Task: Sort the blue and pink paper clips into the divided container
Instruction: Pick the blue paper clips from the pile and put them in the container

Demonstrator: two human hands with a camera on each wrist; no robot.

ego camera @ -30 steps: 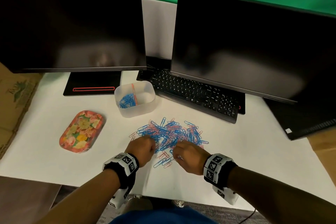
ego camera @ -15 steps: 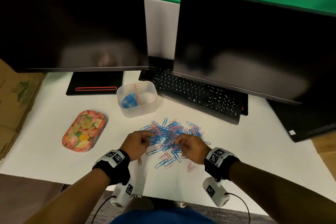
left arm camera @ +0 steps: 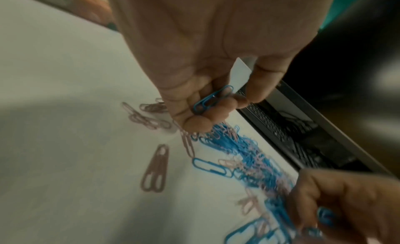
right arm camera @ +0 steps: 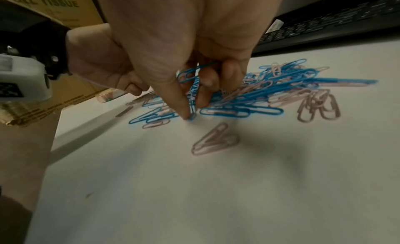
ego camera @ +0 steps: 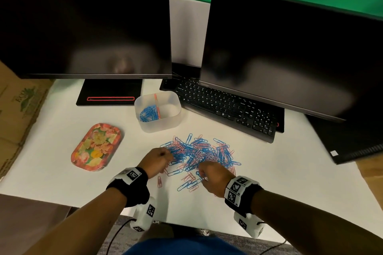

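Near edge of the table (ego camera: 62,172) has bare white strip in front of both wrists. Left hand (ego camera: 155,161) is curled around a blue clip (left arm camera: 213,99); right hand (ego camera: 213,176) pinches blue clips (right arm camera: 190,86) at the pile (ego camera: 199,151). Box (ego camera: 158,111) sits just behind, blue ones in its left half. Tray (ego camera: 96,147) off left, keyboard (ego camera: 226,107) and monitors (ego camera: 87,20) wall off the back.

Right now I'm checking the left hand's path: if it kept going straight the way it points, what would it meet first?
The left hand points up the table into the mixed paper clip pile, so it would likely meet those clips first. The divided container lies beyond; depth is unclear.
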